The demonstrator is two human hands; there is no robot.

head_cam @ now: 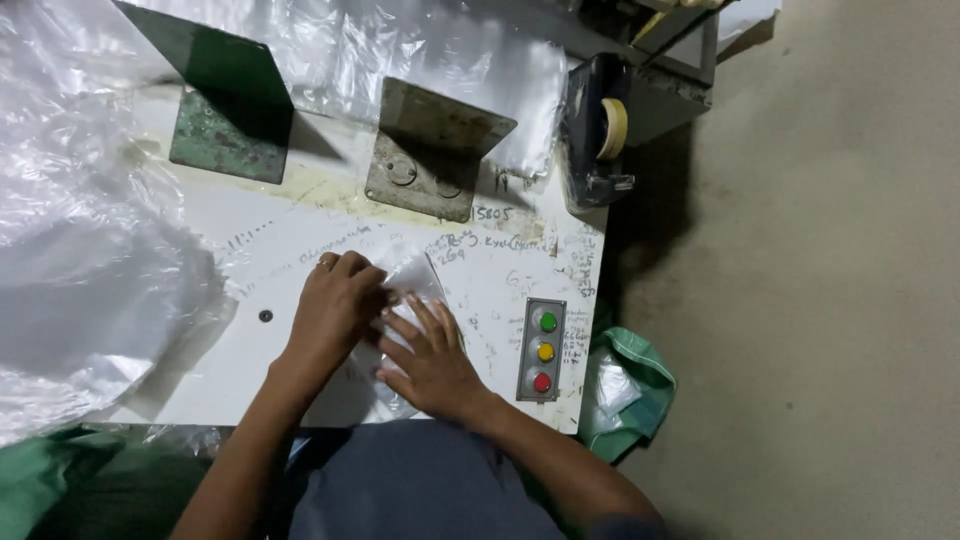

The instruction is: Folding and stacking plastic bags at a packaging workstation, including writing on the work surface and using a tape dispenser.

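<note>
A small clear plastic bag [412,272] lies on the white worktable [300,260], close to its near edge. My left hand [335,305], with a ring on one finger, curls over the bag's left side and pinches it. My right hand [430,355] lies flat on the bag's lower right part, fingers spread, pressing it onto the table. Much of the bag is hidden under both hands.
A big heap of clear plastic sheeting [80,230] covers the table's left and back. Two green metal brackets [230,100] [435,150] stand at the back. A tape dispenser [600,130] sits at the far right corner. A three-button panel [543,350] is beside my right hand. A green sack [630,390] hangs off the table's right side.
</note>
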